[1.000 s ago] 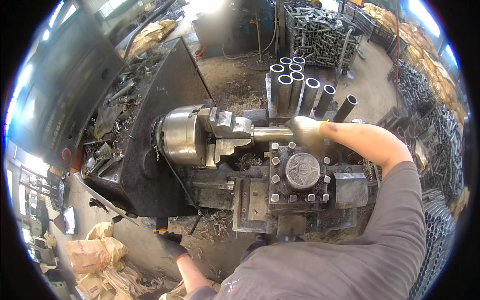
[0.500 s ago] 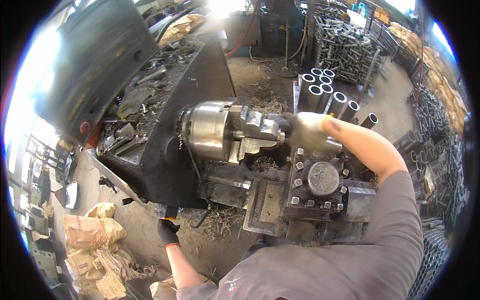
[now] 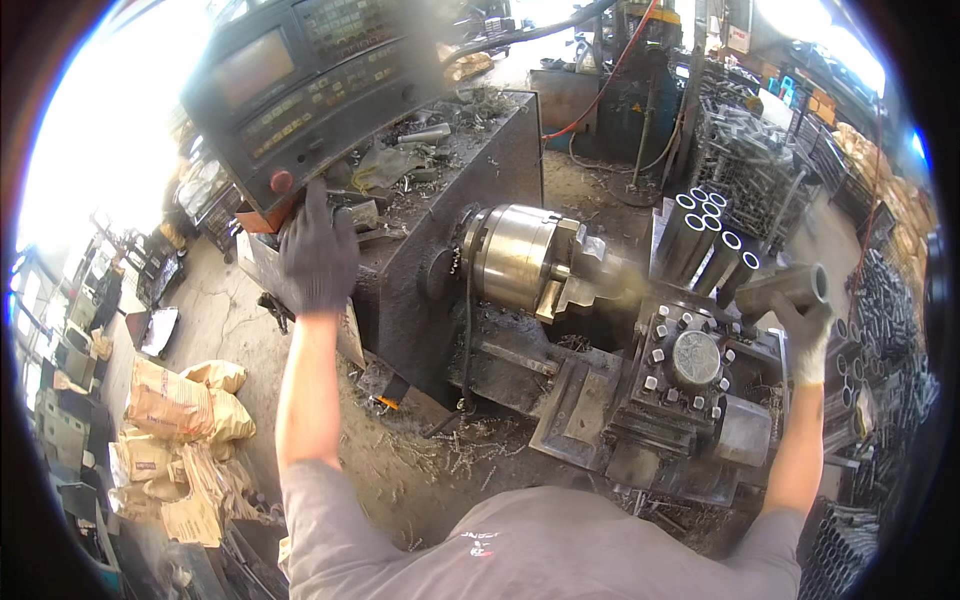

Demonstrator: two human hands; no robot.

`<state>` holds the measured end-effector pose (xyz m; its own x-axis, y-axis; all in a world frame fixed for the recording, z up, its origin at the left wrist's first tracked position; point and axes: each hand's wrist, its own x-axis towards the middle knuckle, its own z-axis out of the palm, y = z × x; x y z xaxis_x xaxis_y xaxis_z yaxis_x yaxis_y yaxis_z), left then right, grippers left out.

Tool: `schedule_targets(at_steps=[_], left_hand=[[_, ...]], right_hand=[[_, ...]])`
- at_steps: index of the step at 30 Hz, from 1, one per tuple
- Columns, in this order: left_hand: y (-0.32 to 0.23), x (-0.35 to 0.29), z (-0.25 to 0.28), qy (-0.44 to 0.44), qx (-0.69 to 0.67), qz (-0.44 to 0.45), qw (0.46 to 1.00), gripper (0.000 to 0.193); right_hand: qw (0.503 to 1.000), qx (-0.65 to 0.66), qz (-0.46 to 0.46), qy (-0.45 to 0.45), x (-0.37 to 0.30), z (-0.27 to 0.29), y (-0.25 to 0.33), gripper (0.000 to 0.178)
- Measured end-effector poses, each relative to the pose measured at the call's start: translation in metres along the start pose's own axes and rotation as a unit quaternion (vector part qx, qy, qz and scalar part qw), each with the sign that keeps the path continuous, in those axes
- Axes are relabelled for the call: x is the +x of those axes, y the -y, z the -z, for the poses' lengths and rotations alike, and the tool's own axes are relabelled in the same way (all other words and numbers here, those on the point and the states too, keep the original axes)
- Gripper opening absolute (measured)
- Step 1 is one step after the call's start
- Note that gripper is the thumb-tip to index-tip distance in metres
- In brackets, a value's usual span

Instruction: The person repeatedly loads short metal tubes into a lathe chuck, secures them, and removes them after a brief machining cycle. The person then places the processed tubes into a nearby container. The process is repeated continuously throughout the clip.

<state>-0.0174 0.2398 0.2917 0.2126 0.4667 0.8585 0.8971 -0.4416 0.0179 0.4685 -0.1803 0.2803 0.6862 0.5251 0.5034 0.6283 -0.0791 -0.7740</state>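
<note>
My left hand (image 3: 318, 255), in a dark glove, is raised at the left, just below the control panel (image 3: 290, 100) and its red button (image 3: 281, 181). Its fingers point upward, apart, with nothing seen in them. On the right, my gloved right hand (image 3: 806, 330) grips a short, thick-walled metal tube (image 3: 765, 293), its open end facing right. The lathe chuck (image 3: 515, 258) stands between my hands, with stepped jaws (image 3: 580, 275) that look blurred. No tube shows in the jaws. The square tool post (image 3: 692, 360) lies nearer me, left of my right hand.
Several upright tubes (image 3: 705, 240) stand behind the tool post. More tubes (image 3: 850, 380) and metal parts (image 3: 885, 310) are heaped at the right. A wire bin of parts (image 3: 750, 150) stands farther back. Brown paper sacks (image 3: 185, 400) lie on the floor at left. Metal shavings (image 3: 470, 450) litter the floor.
My left hand has risen from low by the orange-tipped lever to the control panel. My right hand has moved right, away from the chuck, and now shows a tube in it. The view has shifted.
</note>
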Motion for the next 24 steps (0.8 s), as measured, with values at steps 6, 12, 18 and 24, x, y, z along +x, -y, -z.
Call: schedule_targets(at_steps=[6, 12, 18, 24], left_hand=[[0.005, 0.111, -0.045, 0.281, 0.093, 0.12, 0.948, 0.076], [-0.055, -0.011, 0.008, -0.031, -0.188, -0.064, 0.98, 0.047], [-0.102, -0.3, 0.069, 0.183, -0.295, 0.049, 0.937, 0.026], [-0.02, -0.641, 0.177, 0.725, -0.032, 0.336, 0.6, 0.033]], right_hand=[[0.988, -0.002, 0.131, 0.078, -0.11, 0.017, 0.073, 0.019], [0.97, 0.051, 0.006, 0.24, -0.218, -0.02, 0.039, 0.053], [0.977, -0.02, 0.074, 0.199, -0.254, -0.06, -0.011, 0.048], [0.98, -0.004, 0.039, 0.197, -0.26, -0.064, -0.033, 0.047]])
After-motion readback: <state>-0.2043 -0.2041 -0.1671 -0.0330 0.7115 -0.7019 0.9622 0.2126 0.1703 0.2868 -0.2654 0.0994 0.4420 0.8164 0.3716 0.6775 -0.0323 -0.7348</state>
